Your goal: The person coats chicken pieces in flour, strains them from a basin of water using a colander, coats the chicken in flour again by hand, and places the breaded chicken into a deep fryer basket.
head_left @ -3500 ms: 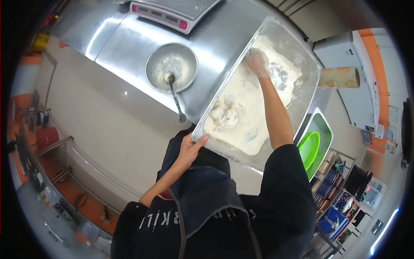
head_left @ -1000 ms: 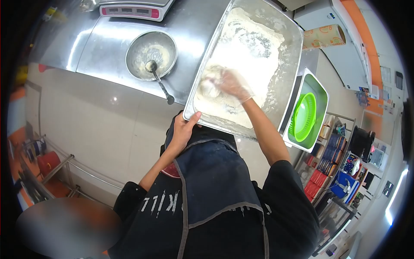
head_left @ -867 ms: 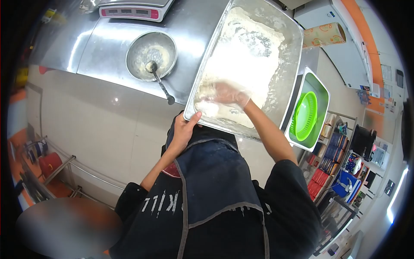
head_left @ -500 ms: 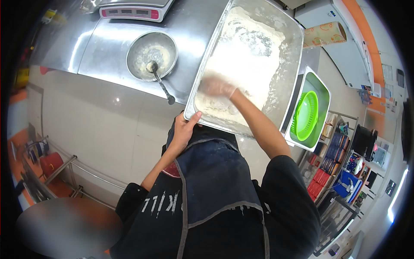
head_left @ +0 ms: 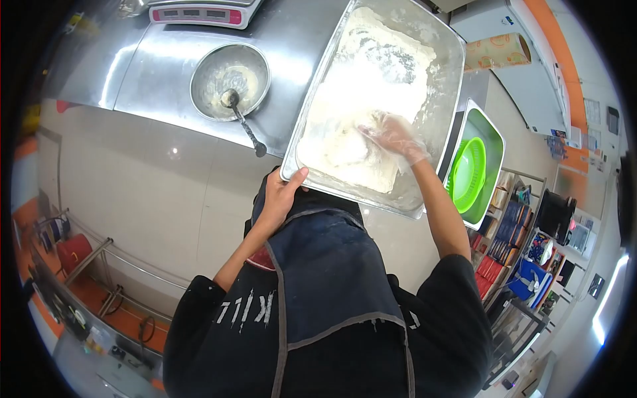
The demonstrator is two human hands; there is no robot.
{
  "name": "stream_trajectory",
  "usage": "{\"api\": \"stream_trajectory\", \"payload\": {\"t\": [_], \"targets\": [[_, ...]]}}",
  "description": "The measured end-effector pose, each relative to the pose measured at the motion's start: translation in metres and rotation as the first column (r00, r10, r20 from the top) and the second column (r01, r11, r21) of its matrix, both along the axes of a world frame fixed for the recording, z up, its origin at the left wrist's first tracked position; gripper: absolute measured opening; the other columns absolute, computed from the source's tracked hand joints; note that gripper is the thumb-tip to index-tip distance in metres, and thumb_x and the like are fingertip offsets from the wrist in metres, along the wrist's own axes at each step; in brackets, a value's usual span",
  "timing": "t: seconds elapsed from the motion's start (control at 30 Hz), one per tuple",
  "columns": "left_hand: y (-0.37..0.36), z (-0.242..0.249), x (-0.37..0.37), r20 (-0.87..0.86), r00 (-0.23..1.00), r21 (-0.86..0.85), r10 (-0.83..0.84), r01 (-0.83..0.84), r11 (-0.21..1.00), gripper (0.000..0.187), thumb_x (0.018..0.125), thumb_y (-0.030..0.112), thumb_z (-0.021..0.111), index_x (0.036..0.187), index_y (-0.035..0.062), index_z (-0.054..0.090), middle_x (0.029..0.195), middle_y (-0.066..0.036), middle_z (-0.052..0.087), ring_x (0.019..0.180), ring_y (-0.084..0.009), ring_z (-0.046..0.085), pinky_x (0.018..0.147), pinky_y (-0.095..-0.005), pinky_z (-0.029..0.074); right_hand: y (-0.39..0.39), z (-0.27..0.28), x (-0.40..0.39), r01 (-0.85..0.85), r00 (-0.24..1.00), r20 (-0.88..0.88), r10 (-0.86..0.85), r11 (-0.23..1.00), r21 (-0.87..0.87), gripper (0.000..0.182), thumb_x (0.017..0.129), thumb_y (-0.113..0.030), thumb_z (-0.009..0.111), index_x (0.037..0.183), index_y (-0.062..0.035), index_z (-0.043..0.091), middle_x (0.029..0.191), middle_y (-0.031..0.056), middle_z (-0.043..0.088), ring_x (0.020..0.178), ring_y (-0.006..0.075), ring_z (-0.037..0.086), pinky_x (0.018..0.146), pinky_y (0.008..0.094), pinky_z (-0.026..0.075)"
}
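A large metal tray point(head_left: 450, 73) holds a spread layer of white flour point(head_left: 371, 86), with a clumped mound point(head_left: 348, 147) near its front. My left hand point(head_left: 284, 189) grips the tray's near left corner, thumb over the rim and fingers underneath. Inside the tray, my right hand point(head_left: 395, 136) wears a clear plastic glove. Its fingers are loosely bent and apart, pointing left at the right side of the mound. I see nothing held in them, though glare hides some of the flour surface.
Left of the tray, a steel bowl point(head_left: 199, 93) with pale batter residue holds a black-handled spoon point(head_left: 249, 129). A scale point(head_left: 199, 14) stands behind it on the steel counter point(head_left: 156, 79). To the right, a green basket point(head_left: 470, 176) sits in a green-lined tray point(head_left: 492, 132).
My right hand has moved right from the tray's left side, and the flour under it now shows a clumped mound. My left hand keeps its grip on the corner.
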State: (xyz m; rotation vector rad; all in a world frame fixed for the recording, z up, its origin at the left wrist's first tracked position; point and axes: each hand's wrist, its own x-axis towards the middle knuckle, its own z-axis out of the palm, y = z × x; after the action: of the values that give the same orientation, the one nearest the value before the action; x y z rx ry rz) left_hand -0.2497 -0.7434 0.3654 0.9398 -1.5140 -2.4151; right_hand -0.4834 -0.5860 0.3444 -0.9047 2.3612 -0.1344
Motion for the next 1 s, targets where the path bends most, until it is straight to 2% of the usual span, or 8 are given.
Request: {"api": "stream_trajectory", "payload": {"t": [0.17,0.27,0.47,0.6,0.67,0.77,0.87,1.0], "targets": [[0.000,0.004,0.002,0.026,1.000,0.000,-0.016,0.016,1.000,0.019,0.083,0.015,0.056,0.089,-0.0029,0.058,0.077,-0.004,0.060,0.066,-0.0079,0.052,0.059,-0.0221,0.042,-0.016,-0.008,0.055,-0.140,0.989,-0.065,0.134,0.985,-0.101,0.068,0.067,-0.056,0.061,0.099,0.0032,0.057,0.079,0.0167,0.062,0.072,0.0234,0.060,0.067,0.0329,0.047],[-0.001,0.004,0.003,0.021,1.000,-0.021,0.001,0.000,1.000,0.019,0.084,0.015,0.055,0.089,-0.0024,0.058,0.077,-0.003,0.060,0.065,-0.0075,0.051,0.059,-0.0218,0.041,-0.040,-0.001,0.069,-0.083,0.950,0.310,0.021,0.979,0.189,0.068,0.067,-0.055,0.061,0.104,0.0023,0.056,0.098,0.0189,0.060,0.090,0.0216,0.057,0.080,0.0320,0.043],[-0.006,0.002,0.002,-0.028,0.997,0.018,0.075,-0.074,0.997,0.018,0.085,0.015,0.054,0.090,-0.0013,0.058,0.076,-0.002,0.059,0.064,-0.0066,0.050,0.057,-0.0217,0.040,-0.032,-0.017,0.044,0.360,0.598,0.796,-0.095,0.919,-0.161,0.055,0.080,-0.043,0.053,0.115,-0.0012,0.052,0.115,0.0177,0.053,0.111,0.0192,0.045,0.093,0.0273,0.033],[-0.007,0.005,0.001,-0.019,0.998,0.020,0.059,-0.059,0.998,0.018,0.085,0.015,0.054,0.090,-0.0010,0.058,0.075,-0.002,0.059,0.063,-0.0065,0.049,0.057,-0.0214,0.040,-0.028,-0.009,0.034,0.823,0.458,0.798,-0.392,0.526,-0.214,0.049,0.085,-0.041,0.048,0.113,-0.0005,0.053,0.106,0.0147,0.056,0.096,0.0175,0.049,0.088,0.0280,0.036],[-0.007,0.004,0.001,-0.017,0.998,0.013,0.062,-0.061,0.998,0.017,0.085,0.015,0.054,0.090,-0.0009,0.058,0.075,-0.002,0.058,0.063,-0.0066,0.049,0.057,-0.0214,0.040,-0.037,0.005,0.018,0.597,0.767,0.535,-0.354,0.700,-0.392,0.051,0.085,-0.043,0.046,0.111,0.0002,0.054,0.093,0.0125,0.061,0.079,0.0174,0.052,0.079,0.0293,0.041],[-0.006,0.003,0.001,-0.022,0.998,-0.003,0.060,-0.060,0.998,0.017,0.085,0.015,0.054,0.089,-0.0007,0.058,0.075,-0.002,0.058,0.063,-0.0068,0.050,0.057,-0.0215,0.040,-0.074,0.024,0.001,0.218,0.971,0.075,-0.225,0.971,0.096,0.051,0.083,-0.047,0.047,0.094,0.0008,0.061,0.073,0.0077,0.061,0.060,0.0191,0.051,0.064,0.0308,0.045],[-0.006,0.005,0.002,-0.014,0.999,-0.011,0.050,-0.050,0.999,0.016,0.085,0.015,0.054,0.089,-0.0006,0.058,0.075,-0.002,0.058,0.063,-0.0071,0.050,0.056,-0.0218,0.040,-0.105,-0.006,0.014,-0.336,0.915,-0.273,0.296,0.935,-0.114,0.052,0.077,-0.052,0.052,0.073,-0.0009,0.063,0.063,0.0081,0.060,0.055,0.0213,0.055,0.057,0.0321,0.046],[-0.009,0.007,0.002,-0.002,0.999,-0.011,0.048,-0.048,0.999,0.015,0.084,0.014,0.055,0.088,-0.0005,0.058,0.075,-0.003,0.059,0.062,-0.0076,0.051,0.056,-0.0221,0.041,-0.101,0.005,0.050,-0.510,0.859,-0.089,0.505,0.858,-0.060,0.044,0.065,-0.043,0.063,0.077,-0.0010,0.062,0.070,0.0150,0.060,0.065,0.0281,0.060,0.063,0.0363,0.047]]}}
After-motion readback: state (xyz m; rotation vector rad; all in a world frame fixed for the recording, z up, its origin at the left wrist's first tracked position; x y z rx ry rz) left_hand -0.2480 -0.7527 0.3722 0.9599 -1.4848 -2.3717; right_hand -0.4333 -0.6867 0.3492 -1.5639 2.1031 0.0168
